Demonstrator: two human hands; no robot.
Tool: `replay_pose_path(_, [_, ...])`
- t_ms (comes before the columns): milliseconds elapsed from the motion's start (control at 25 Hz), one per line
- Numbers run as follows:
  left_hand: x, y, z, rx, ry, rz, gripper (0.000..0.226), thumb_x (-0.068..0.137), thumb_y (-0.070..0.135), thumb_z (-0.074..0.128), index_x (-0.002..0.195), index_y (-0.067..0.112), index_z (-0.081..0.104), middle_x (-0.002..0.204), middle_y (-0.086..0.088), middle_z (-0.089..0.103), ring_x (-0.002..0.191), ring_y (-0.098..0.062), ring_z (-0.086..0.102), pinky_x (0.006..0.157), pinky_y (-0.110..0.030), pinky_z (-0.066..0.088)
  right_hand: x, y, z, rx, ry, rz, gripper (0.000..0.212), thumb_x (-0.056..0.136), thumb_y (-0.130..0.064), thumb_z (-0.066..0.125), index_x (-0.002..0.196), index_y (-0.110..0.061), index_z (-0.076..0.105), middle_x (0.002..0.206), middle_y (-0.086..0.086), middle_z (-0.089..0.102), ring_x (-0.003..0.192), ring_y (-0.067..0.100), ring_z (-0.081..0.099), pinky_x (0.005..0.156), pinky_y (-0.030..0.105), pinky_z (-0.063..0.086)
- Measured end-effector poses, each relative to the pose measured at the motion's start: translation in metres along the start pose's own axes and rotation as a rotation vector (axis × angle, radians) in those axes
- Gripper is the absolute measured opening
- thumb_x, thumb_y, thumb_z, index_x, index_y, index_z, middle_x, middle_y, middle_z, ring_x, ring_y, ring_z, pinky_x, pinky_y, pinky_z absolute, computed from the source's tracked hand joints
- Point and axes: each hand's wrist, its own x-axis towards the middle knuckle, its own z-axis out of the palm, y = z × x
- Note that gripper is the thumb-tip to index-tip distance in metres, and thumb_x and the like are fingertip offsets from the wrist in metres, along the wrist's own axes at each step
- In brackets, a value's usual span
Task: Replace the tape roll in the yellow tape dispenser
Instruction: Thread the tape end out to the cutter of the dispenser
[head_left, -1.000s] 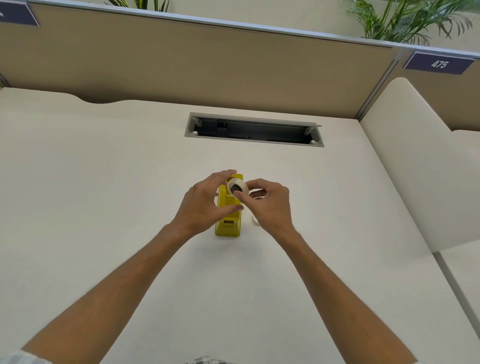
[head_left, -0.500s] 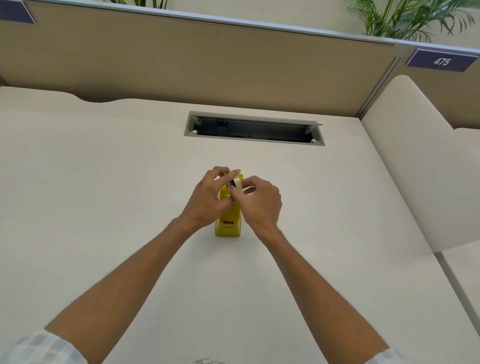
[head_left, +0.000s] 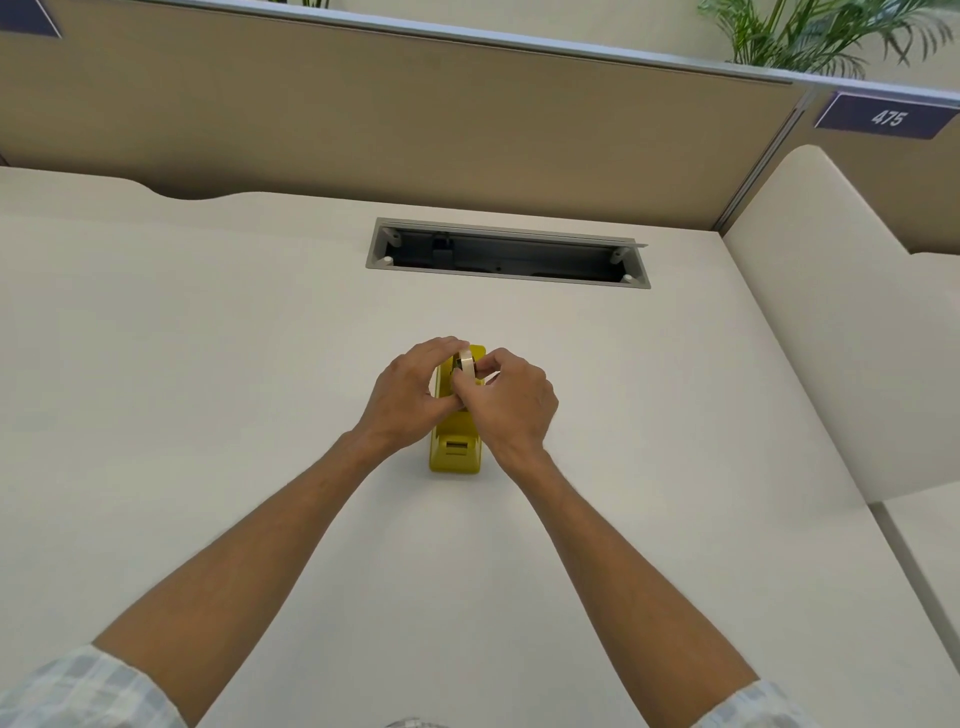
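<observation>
Moved: both hands have closed in tighter over the dispenser, and the roll now stands on edge where it lay face-up a second ago.
Left hand: fingers curled, pinching the tape roll from the left.
Right hand: clamped on the same roll from the right.
Roll: upright, at the top of the yellow tape dispenser.
Dispenser: standing mid-worktop, nearer than the cable slot.

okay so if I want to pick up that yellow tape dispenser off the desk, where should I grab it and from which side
Probably the low near end of the tape dispenser, pinched across its two long flat sides from above. That end is bare and narrow, while the far end is covered by the left hand, the right hand and the upright tape roll between them.
</observation>
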Motion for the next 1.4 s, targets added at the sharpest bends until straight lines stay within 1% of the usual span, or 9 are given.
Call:
replay_pose_path(240, [-0.001, -0.002, -0.004, -0.024, -0.015, 0.031, 0.052, 0.077, 0.028, 0.073, 0.126, 0.02, 0.059, 0.129, 0.002, 0.063, 0.121, -0.017, 0.056, 0.095, -0.033, 0.048, -0.001, -0.003, 0.004, -0.046, -0.01, 0.002, 0.021, 0.073, -0.048, 0.062, 0.075, -0.027, 0.064, 0.072, -0.012, 0.068, 0.067, 0.014, 0.061, 0.058, 0.026, 0.04])
replay_pose_path(360, [-0.002, -0.004, -0.002, -0.05, -0.029, 0.011, 0.05, 0.077, 0.021, 0.073, 0.125, 0.02, 0.06, 0.127, 0.003, 0.064, 0.117, -0.015, 0.058, 0.095, -0.033, 0.05, -0.002, -0.003, 0.006, -0.074, -0.023, 0.021, 0.019, 0.073, -0.045, 0.062, 0.072, -0.026, 0.061, 0.07, -0.01, 0.066, 0.065, 0.016, 0.06, 0.056, 0.026, 0.038])
replay_pose_path(560, [0.002, -0.005, -0.003, -0.075, -0.009, 0.008, 0.046, 0.074, 0.02, 0.072, 0.119, 0.02, 0.062, 0.12, 0.005, 0.066, 0.11, -0.011, 0.059, 0.091, -0.035, 0.053, 0.0, -0.005, 0.008, -0.084, -0.031, 0.051, 0.019, 0.073, -0.043, 0.061, 0.069, -0.025, 0.062, 0.067, -0.009, 0.065, 0.065, 0.017, 0.06, 0.059, 0.029, 0.046])
replay_pose_path(800, [0.003, -0.005, -0.006, -0.085, -0.042, 0.022, 0.039, 0.074, 0.023, 0.07, 0.113, 0.022, 0.064, 0.11, 0.011, 0.064, 0.099, -0.01, 0.06, 0.08, -0.037, 0.055, 0.001, -0.007, 0.007, -0.082, -0.072, 0.046, 0.02, 0.067, -0.043, 0.063, 0.064, -0.023, 0.061, 0.061, -0.008, 0.062, 0.06, 0.019, 0.058, 0.056, 0.028, 0.043])
replay_pose_path(1040, [0.004, -0.008, -0.004, -0.078, -0.071, -0.012, 0.037, 0.076, 0.02, 0.069, 0.112, 0.025, 0.065, 0.112, 0.011, 0.062, 0.1, -0.01, 0.058, 0.081, -0.038, 0.054, 0.001, -0.005, 0.011, -0.101, -0.078, 0.06, 0.019, 0.068, -0.04, 0.061, 0.063, -0.022, 0.061, 0.058, -0.008, 0.057, 0.058, 0.019, 0.055, 0.053, 0.027, 0.036])
replay_pose_path(1240, [0.009, -0.009, -0.002, -0.097, -0.086, -0.005, 0.036, 0.074, 0.012, 0.07, 0.108, 0.024, 0.066, 0.107, 0.008, 0.062, 0.1, -0.011, 0.057, 0.083, -0.037, 0.053, 0.006, -0.005, 0.013, -0.137, -0.061, 0.059, 0.023, 0.068, -0.041, 0.061, 0.062, -0.019, 0.062, 0.055, -0.006, 0.057, 0.054, 0.019, 0.052, 0.049, 0.025, 0.031])
replay_pose_path(1400, [0.011, -0.014, 0.0, -0.07, -0.09, -0.051, 0.041, 0.073, 0.011, 0.073, 0.112, 0.022, 0.067, 0.115, 0.005, 0.064, 0.114, -0.011, 0.053, 0.091, -0.035, 0.05, 0.008, -0.007, 0.015, -0.186, -0.067, 0.04, 0.025, 0.07, -0.041, 0.06, 0.061, -0.018, 0.06, 0.055, -0.005, 0.056, 0.052, 0.019, 0.051, 0.046, 0.024, 0.027])
